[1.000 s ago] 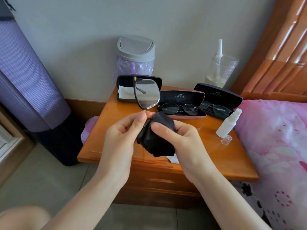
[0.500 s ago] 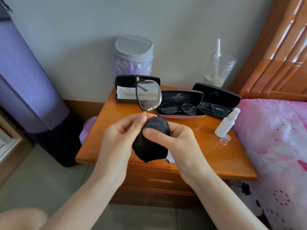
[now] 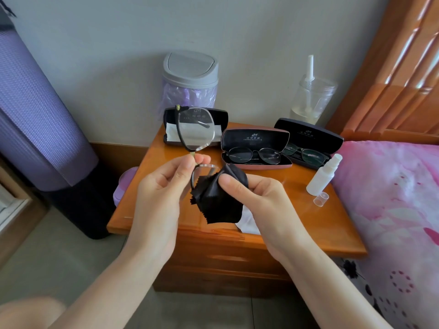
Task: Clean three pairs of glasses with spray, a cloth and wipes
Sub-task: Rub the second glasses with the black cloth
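Left hand (image 3: pixel 161 193) pinched the glasses (image 3: pixel 194 129) at the bridge (image 3: pixel 193 156), thumb against forefinger, frame turned on end so one lens stood over the other; my read: that kept skin off the glass and steadied the frame against the rubbing. Right hand (image 3: pixel 259 200) pinched the cloth (image 3: pixel 218 200) round the lower lens (image 3: pixel 204 169), thumb on the near face, fingers hidden behind, so probably both faces were wiped at once. Glasses were in the air over the front of the nightstand (image 3: pixel 332 222), touching nothing but hands and cloth. Upper lens (image 3: pixel 197 131) looked clear, thin dark half-rim on its left edge, gold fittings at hinge and bridge, one temple folded behind it; I couldn't judge smears on the lower lens, mostly covered. Empty case (image 3: pixel 219 117) lay open at the back, white liner inside, probably for this pair. The two other pairs lay in the pink case (image 3: pixel 255 138) and black case (image 3: pixel 308 135), both open, I'd guess queued. Spray (image 3: pixel 324 174) stood at the right with its cap (image 3: pixel 321 199) off just beside it, ready for reuse. A white wipe (image 3: pixel 247 222) lay at the front edge under the cloth
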